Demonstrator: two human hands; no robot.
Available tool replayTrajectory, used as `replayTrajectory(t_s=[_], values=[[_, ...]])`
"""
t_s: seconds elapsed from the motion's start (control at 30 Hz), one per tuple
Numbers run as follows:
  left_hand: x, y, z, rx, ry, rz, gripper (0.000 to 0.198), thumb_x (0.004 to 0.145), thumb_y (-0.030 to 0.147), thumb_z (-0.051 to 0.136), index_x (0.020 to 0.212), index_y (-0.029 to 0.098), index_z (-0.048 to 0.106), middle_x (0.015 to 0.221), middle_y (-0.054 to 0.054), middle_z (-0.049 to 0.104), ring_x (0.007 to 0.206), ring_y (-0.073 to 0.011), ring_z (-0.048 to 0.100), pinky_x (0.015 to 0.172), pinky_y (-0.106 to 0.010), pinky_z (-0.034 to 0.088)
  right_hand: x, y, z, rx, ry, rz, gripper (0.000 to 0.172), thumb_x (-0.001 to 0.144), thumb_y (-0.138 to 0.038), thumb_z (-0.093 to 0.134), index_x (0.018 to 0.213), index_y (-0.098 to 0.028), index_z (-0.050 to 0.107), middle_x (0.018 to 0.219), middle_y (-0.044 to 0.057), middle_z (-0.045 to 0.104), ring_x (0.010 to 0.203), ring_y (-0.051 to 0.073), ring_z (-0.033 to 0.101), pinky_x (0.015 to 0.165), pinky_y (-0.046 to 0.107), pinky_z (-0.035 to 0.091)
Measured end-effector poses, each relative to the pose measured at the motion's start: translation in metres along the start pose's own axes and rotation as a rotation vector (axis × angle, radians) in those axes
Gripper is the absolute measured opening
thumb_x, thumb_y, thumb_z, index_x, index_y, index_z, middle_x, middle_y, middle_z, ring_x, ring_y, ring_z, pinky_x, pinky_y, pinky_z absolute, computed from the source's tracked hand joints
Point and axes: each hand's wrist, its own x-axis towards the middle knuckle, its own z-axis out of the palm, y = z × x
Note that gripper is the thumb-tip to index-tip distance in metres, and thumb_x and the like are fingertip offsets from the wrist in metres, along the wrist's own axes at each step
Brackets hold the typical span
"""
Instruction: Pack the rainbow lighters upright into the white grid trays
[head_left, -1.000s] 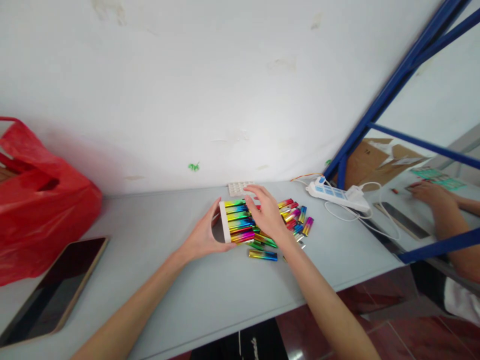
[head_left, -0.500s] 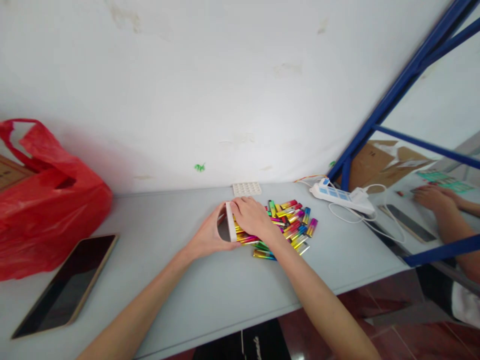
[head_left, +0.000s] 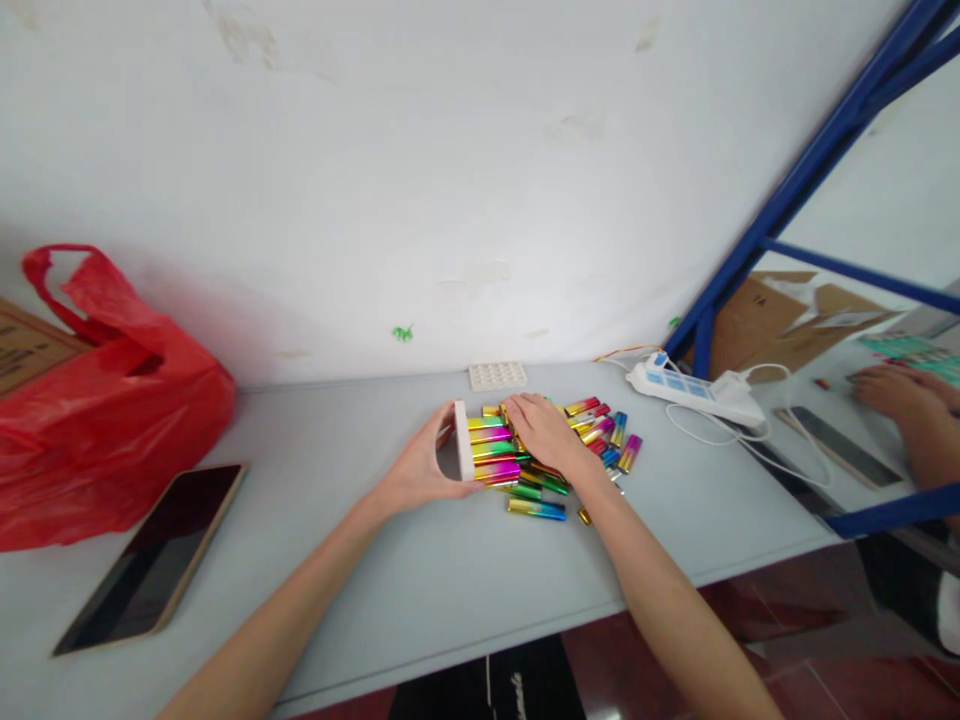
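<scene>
Head view: our left hand [head_left: 420, 470] holds white tray [head_left: 464, 440] on edge, likely so projecting shiny tubes [head_left: 491, 451] face our right hand [head_left: 543, 432]; latter covers tubes, can't tell grip.

You stand or sit in what looks like a plain shared workroom, though its exact kind is unclear. Your grey table [head_left: 450, 585] meets a scuffed white wall [head_left: 480, 180] along its far edge. A power strip [head_left: 694, 393] lies near the far right corner; past the right edge, beyond a blue metal frame [head_left: 795, 185], you see a cardboard box [head_left: 757, 325] and another person's hand [head_left: 892, 390].
</scene>
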Motion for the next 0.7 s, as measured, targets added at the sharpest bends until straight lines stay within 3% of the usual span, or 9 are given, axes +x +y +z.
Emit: replayTrajectory(t_s=[0.17, 0.43, 0.57, 0.7], values=[[-0.001, 0.003, -0.001, 0.01, -0.004, -0.03, 0.112, 0.066, 0.05, 0.101, 0.161, 0.03, 0.044, 0.166, -0.016, 0.052, 0.156, -0.0465, 0.048, 0.133, -0.068, 0.038, -0.007, 0.017, 0.001, 0.002, 0.006, 0.02, 0.042, 0.118, -0.034, 0.038, 0.102, -0.02, 0.074, 0.104, 0.012, 0.079, 0.103, 0.028, 0.071, 0.096, 0.038, 0.05], [0.0, 0.004, -0.001, -0.055, -0.018, -0.04, 0.119, 0.064, 0.047, 0.104, 0.163, 0.027, 0.041, 0.166, -0.021, 0.05, 0.153, -0.0465, 0.051, 0.132, -0.069, 0.036, -0.008, 0.017, -0.001, 0.03, 0.009, 0.04, 0.039, 0.118, -0.038, 0.044, 0.106, -0.02, 0.077, 0.107, 0.011, 0.078, 0.109, 0.025, 0.071, 0.102, 0.035, 0.049], [0.0, 0.004, 0.0, -0.08, -0.008, -0.018, 0.114, 0.063, 0.041, 0.105, 0.16, 0.026, 0.045, 0.164, -0.019, 0.053, 0.152, -0.0449, 0.053, 0.133, -0.065, 0.037, -0.006, 0.006, -0.007, 0.057, 0.079, 0.087, 0.037, 0.117, -0.033, 0.042, 0.11, -0.017, 0.076, 0.112, 0.013, 0.078, 0.111, 0.026, 0.07, 0.104, 0.038, 0.05], [0.001, 0.0, -0.001, -0.06, -0.002, 0.006, 0.115, 0.063, 0.039, 0.104, 0.161, 0.026, 0.045, 0.167, -0.017, 0.051, 0.155, -0.044, 0.05, 0.134, -0.063, 0.036, -0.003, -0.023, -0.002, 0.199, 0.175, 0.011, 0.038, 0.118, -0.029, 0.037, 0.127, -0.018, 0.072, 0.131, 0.012, 0.076, 0.124, 0.024, 0.068, 0.113, 0.037, 0.048]])
